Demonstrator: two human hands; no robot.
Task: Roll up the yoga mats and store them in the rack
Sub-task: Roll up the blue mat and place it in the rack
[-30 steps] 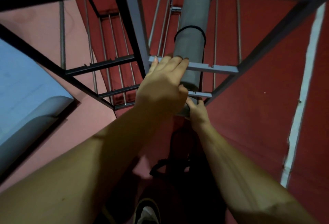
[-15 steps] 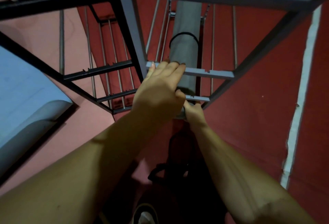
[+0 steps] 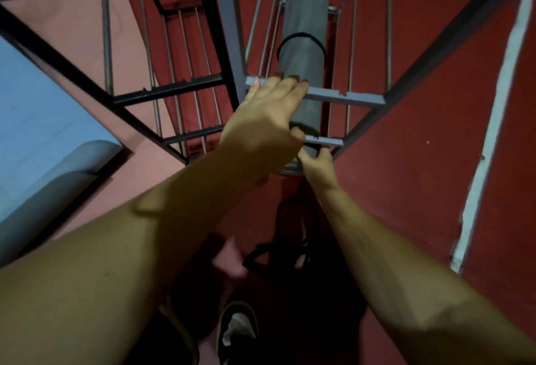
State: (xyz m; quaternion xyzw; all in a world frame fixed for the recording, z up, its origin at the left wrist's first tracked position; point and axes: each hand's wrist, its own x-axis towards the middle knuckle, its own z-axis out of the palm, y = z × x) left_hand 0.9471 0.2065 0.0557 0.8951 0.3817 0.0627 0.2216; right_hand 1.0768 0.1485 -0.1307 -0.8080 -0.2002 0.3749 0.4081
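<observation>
A rolled grey yoga mat [image 3: 303,54], bound by a black strap, lies lengthwise on a lower shelf of the grey metal rack [image 3: 348,97]. My left hand [image 3: 262,129] rests on top of the roll's near part, fingers straight and reaching over the rack's crossbar. My right hand [image 3: 317,166] is lower down at the roll's near end, with fingers against its end face and the lowest crossbar. Part of that end is hidden behind my left hand.
A black metal rack [image 3: 162,92] stands to the left of the grey one. A blue mat [image 3: 43,138] with a curled edge lies on the pink floor at left. A white line [image 3: 490,132] crosses the red floor at right. My shoe [image 3: 237,332] is below.
The roll has slid a little further into the rack, away from me. Both hands have followed it and keep the same contact.
</observation>
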